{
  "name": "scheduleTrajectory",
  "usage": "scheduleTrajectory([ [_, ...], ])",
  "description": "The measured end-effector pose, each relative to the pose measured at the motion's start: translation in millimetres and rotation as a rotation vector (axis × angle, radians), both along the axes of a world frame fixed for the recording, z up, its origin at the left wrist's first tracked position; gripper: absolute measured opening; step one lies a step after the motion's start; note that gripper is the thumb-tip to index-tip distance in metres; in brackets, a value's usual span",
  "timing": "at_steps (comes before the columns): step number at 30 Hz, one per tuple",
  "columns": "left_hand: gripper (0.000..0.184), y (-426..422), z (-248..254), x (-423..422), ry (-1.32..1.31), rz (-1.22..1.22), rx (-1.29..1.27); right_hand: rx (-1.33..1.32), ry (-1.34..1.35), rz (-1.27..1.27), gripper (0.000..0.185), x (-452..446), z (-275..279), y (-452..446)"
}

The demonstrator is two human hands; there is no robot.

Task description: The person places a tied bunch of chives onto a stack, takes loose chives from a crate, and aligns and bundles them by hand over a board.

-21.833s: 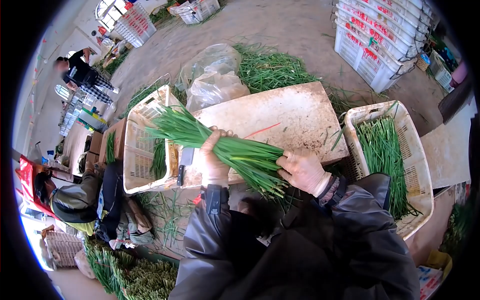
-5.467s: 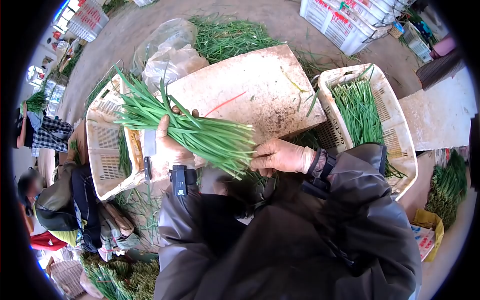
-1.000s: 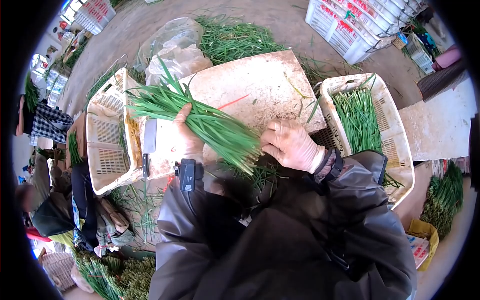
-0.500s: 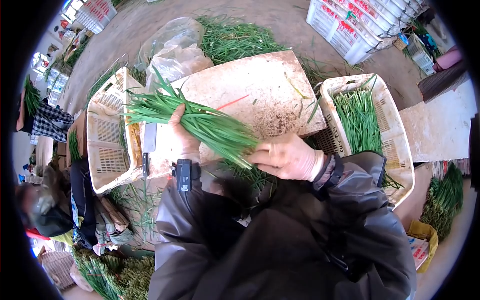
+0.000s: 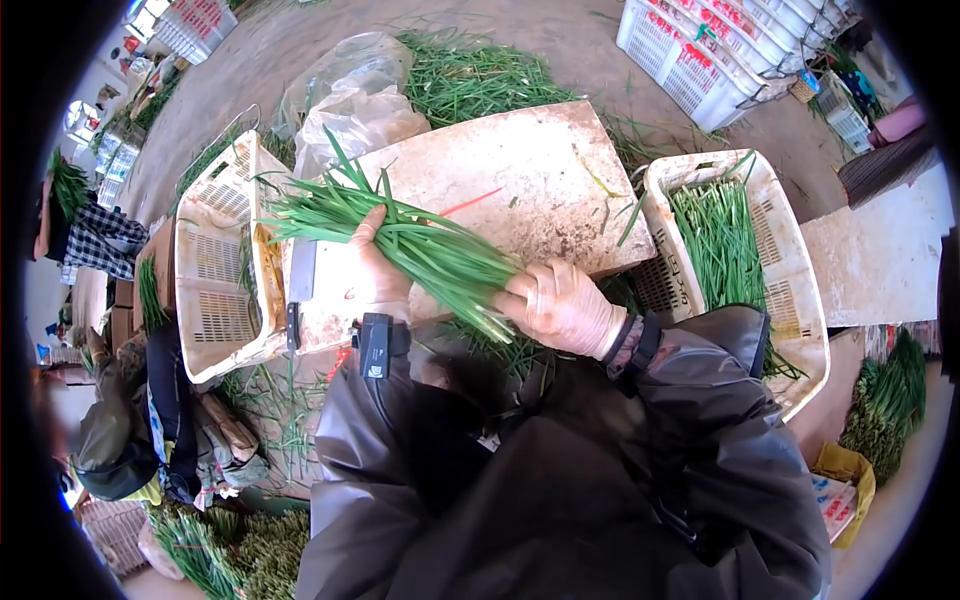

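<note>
A thick bunch of garlic chives [image 5: 440, 255] lies slantwise above the pale board [image 5: 530, 150], leaf tips to the left and stem ends to the right. My left hand [image 5: 377, 265], gloved, is closed round its middle with the thumb on top. At the stem end, my gloved right hand [image 5: 565, 308] has its fingers curled on the side of the bunch. A cleaver [image 5: 302, 280] rests on the board's left edge beside my left hand. Behind the bunch, a thin red strip [image 5: 470, 203] lies on the board.
To the right stands a crate [image 5: 790, 270] holding chives [image 5: 718, 240]. Another white crate [image 5: 215, 270] leans at the left. A plastic bag [image 5: 355, 120] and heaped green leaves [image 5: 475, 80] lie beyond the board. A person in a checked garment [image 5: 103, 235] is at far left.
My right hand has shifted slightly left and up along the stem end, its fingers more curled over the bunch. The left hand has moved slightly right, still holding the chives.
</note>
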State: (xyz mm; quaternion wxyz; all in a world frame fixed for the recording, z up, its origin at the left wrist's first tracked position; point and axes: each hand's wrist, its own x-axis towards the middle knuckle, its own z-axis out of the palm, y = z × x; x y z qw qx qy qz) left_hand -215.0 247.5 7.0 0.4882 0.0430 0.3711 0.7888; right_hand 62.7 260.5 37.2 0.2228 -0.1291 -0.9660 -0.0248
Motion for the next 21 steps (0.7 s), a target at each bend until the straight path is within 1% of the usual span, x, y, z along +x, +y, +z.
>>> scheduleTrajectory([
  [1, 0.01, 0.1, 0.4, -0.3, -0.006, 0.002, -0.001, -0.014, -0.01, 0.004, 0.02, 0.7, -0.5, 1.3],
  [3, 0.01, -1.1, 0.8, -0.5, -0.004, -0.008, -0.015, -0.159, 0.012, 0.075, 0.019, 3.3, 1.5, 7.6],
  [7, 0.011, -2.4, 4.6, 0.9, -0.007, 0.004, -0.008, -0.35, 0.012, 0.212, 0.022, 12.8, 3.4, 18.8],
  [8, 0.011, -2.9, 6.4, 1.7, -0.001, 0.009, 0.003, -0.395, -0.072, 0.185, 0.02, 16.8, 5.4, 19.1],
  [11, 0.01, -3.5, 10.1, 3.0, -0.002, 0.018, 0.021, -0.394, -0.038, 0.166, 0.022, 20.1, 13.7, 17.3],
  [14, 0.01, -3.2, 12.4, 3.6, -0.022, 0.019, 0.014, -0.304, 0.035, 0.099, 0.023, 14.9, 20.5, 9.3],
  [17, 0.01, -2.9, 14.1, 7.0, -0.007, 0.005, 0.021, -0.249, -0.004, 0.046, 0.023, 7.8, 17.5, 3.6],
  [18, 0.011, -2.6, 12.7, 7.4, -0.003, -0.004, 0.024, -0.24, 0.035, 0.038, 0.022, 5.1, 16.0, 2.0],
  [21, 0.011, -0.1, 4.2, 5.8, -0.001, -0.019, 0.037, -0.162, 0.006, 0.011, 0.02, 2.5, 2.5, -1.0],
])
